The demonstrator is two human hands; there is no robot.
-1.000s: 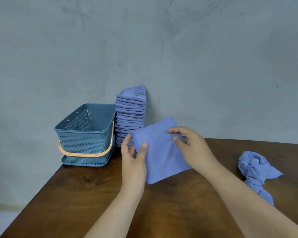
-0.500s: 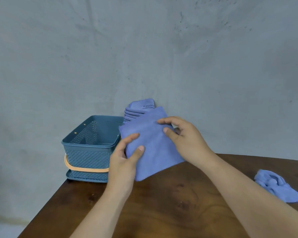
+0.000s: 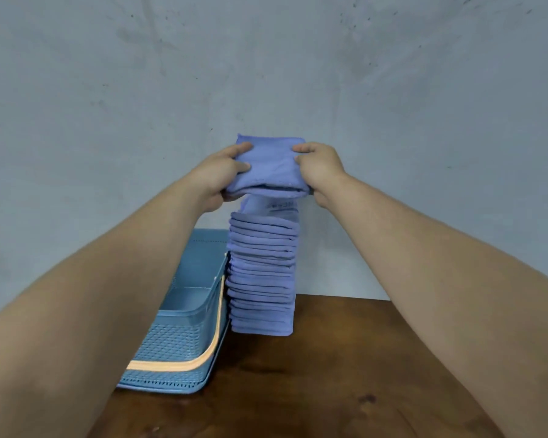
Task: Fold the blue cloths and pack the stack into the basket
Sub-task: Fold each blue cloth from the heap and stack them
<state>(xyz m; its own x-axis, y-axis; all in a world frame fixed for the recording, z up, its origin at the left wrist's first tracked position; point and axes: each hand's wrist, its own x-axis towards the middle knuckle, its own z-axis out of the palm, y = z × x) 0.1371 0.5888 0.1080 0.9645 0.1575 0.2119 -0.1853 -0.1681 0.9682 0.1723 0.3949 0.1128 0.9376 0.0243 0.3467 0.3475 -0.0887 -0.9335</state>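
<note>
Raised over the stack on the brown table against a grey wall, both hands grip a folded cloth.

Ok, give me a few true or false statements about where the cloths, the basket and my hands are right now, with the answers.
1. The left hand and the right hand both hold one folded cloth over the stack. True.
2. The stack sits inside the basket. False: it stands on the table, just right of the basket.
3. The basket's orange handle is folded down against its side. True.
4. The left hand rests flat on the table. False: it is raised and holds the folded cloth's left edge.
</note>
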